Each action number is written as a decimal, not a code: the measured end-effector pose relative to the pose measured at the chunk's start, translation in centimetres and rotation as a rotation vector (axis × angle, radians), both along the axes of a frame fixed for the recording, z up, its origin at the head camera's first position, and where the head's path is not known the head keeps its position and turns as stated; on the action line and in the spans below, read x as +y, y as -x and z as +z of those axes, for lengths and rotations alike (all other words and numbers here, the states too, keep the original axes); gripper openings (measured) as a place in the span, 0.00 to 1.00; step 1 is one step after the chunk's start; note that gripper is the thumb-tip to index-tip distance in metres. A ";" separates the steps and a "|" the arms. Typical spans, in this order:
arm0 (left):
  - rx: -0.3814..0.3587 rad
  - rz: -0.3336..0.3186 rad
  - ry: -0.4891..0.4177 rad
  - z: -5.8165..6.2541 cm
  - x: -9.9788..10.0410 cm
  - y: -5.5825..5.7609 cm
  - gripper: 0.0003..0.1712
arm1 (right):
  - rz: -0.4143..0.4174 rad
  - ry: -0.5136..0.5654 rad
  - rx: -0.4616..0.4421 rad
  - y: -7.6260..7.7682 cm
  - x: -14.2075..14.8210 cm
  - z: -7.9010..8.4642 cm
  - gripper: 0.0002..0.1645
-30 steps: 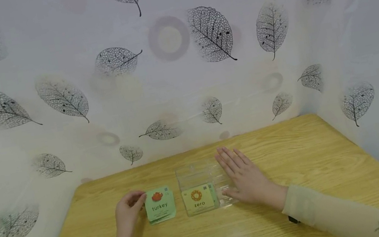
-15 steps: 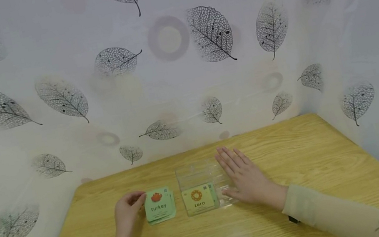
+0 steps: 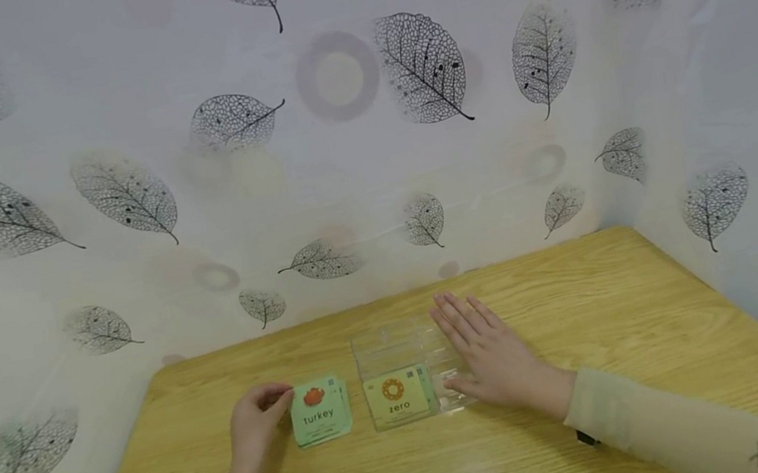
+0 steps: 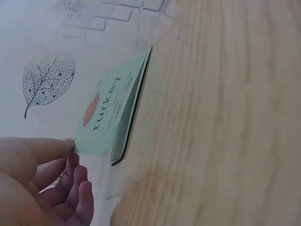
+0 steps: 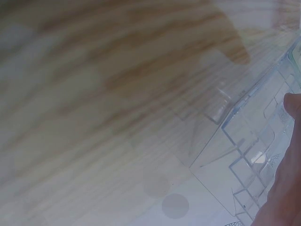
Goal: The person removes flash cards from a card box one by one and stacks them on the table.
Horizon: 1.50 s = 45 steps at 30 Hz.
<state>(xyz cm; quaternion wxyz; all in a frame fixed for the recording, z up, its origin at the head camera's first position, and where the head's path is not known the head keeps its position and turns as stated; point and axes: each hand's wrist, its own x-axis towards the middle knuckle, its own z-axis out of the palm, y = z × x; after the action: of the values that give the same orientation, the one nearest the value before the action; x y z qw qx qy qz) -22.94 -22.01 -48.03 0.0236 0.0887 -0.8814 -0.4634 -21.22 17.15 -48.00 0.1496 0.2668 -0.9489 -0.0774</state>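
Note:
In the head view my left hand [image 3: 255,423] pinches the upper left corner of a green flash card [image 3: 317,418] printed "turkey" with a red picture. The left wrist view shows thumb and forefinger at that corner, the card [image 4: 104,106] tilted up from the green cards [image 4: 128,125] beneath, a gap between them. To the right lies a clear plastic box [image 3: 387,347] with raised dividers, a yellow card [image 3: 399,409] reading "zero" lying in its front part. My right hand [image 3: 491,356] rests palm down, fingers straight, over the box's right side, hiding part of it.
Both hands work on a wood-grain table [image 3: 576,320]. Behind it and at both sides hangs a pale sheet [image 3: 353,173] with dark leaf prints. More green cards [image 3: 431,390] show under the yellow card's right edge.
The turkey card has shifted very slightly over its stack, held at the same corner. Both hands keep their places, and the box has not moved.

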 end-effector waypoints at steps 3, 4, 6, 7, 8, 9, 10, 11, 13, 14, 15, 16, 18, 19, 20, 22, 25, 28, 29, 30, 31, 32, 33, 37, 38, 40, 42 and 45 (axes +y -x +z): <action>-0.009 -0.011 0.005 -0.1 -0.1 0.0 0.11 | 0.004 0.006 0.005 0.0 0.0 0.0 0.66; -0.009 -0.015 0.006 -0.1 -0.1 0.1 0.11 | 0.006 0.010 0.008 0.0 0.0 -0.1 0.66; -0.011 -0.020 0.008 -0.1 -0.1 0.1 0.11 | 0.011 0.023 0.013 0.1 0.0 -0.1 0.66; -0.011 -0.021 0.007 -0.1 0.0 0.1 0.11 | 0.014 0.030 0.018 0.1 0.0 -0.2 0.66; -0.011 -0.024 0.008 -0.1 0.0 0.2 0.11 | 0.016 0.033 0.020 0.1 0.0 -0.2 0.66; -0.013 -0.024 0.011 0.0 0.0 0.1 0.11 | 0.017 0.037 0.023 0.1 0.0 -0.3 0.66; -0.013 -0.025 0.012 0.0 0.0 0.1 0.11 | 0.018 0.039 0.025 0.1 0.0 -0.3 0.66; -0.015 -0.026 0.013 0.0 0.0 0.1 0.11 | 0.018 0.041 0.025 0.2 0.0 -0.3 0.66; -0.019 -0.027 0.016 0.1 0.0 0.1 0.11 | 0.017 0.039 0.028 0.2 0.0 -0.4 0.66; -0.019 -0.027 0.013 0.1 0.0 0.1 0.11 | 0.017 0.037 0.027 0.2 0.0 -0.4 0.66; -0.020 -0.026 0.009 0.1 0.0 0.1 0.12 | 0.019 0.038 0.028 0.2 0.0 -0.3 0.66; -0.018 -0.025 0.005 0.1 0.0 0.2 0.12 | 0.019 0.037 0.028 0.2 0.0 -0.3 0.66; -0.017 -0.021 -0.001 0.0 -0.1 0.3 0.12 | 0.019 0.032 0.024 0.1 0.0 -0.2 0.66; -0.017 -0.018 -0.006 0.0 -0.1 0.4 0.12 | 0.016 0.029 0.020 0.1 0.0 -0.2 0.66; -0.016 -0.017 -0.007 0.1 -0.1 0.4 0.13 | 0.014 0.026 0.017 0.1 0.0 -0.1 0.66; -0.015 -0.018 -0.002 0.0 -0.2 0.5 0.13 | 0.008 0.017 0.014 0.1 0.0 -0.1 0.66; -0.013 -0.019 0.004 0.0 -0.2 0.5 0.13 | 0.004 0.009 0.009 0.1 -0.1 0.0 0.66; -0.007 -0.019 0.006 0.0 -0.2 0.5 0.14 | 0.003 0.006 0.002 0.0 0.0 0.1 0.65; -0.007 -0.017 0.004 0.0 -0.2 0.5 0.14 | 0.003 0.005 -0.002 0.0 0.0 0.1 0.65; -0.007 -0.017 0.001 0.0 -0.2 0.5 0.14 | 0.004 0.004 0.003 0.0 0.0 0.1 0.65; -0.007 -0.017 -0.004 0.0 -0.3 0.6 0.14 | 0.004 0.006 0.002 0.0 0.0 0.1 0.65; -0.007 -0.016 -0.008 0.0 -0.3 0.5 0.14 | 0.004 0.007 0.003 -0.1 0.0 0.0 0.65; -0.006 -0.016 -0.011 0.0 -0.3 0.5 0.14 | 0.005 0.009 0.006 -0.1 0.0 0.0 0.65; 0.023 -0.015 -0.020 0.1 -0.3 0.5 0.14 | 0.006 0.022 0.007 -0.1 0.0 -0.1 0.66; 0.033 -0.014 -0.019 0.1 -0.3 0.4 0.13 | 0.006 0.022 0.005 -0.1 0.0 -0.2 0.66; 0.055 -0.014 -0.013 0.1 -0.3 0.4 0.13 | 0.007 0.026 0.000 0.0 0.0 -0.2 0.66; 0.066 -0.011 -0.010 0.1 -0.3 0.4 0.12 | 0.008 0.027 -0.002 0.0 0.0 -0.2 0.66; 0.068 -0.012 -0.013 0.1 -0.3 0.4 0.13 | 0.008 0.022 0.000 0.0 0.0 -0.1 0.66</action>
<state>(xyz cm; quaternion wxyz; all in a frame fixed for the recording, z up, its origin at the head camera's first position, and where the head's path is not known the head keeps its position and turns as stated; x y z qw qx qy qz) -23.34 -22.31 -47.90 0.0502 0.0677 -0.8777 -0.4718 -21.20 17.14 -48.15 0.1528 0.2692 -0.9485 -0.0665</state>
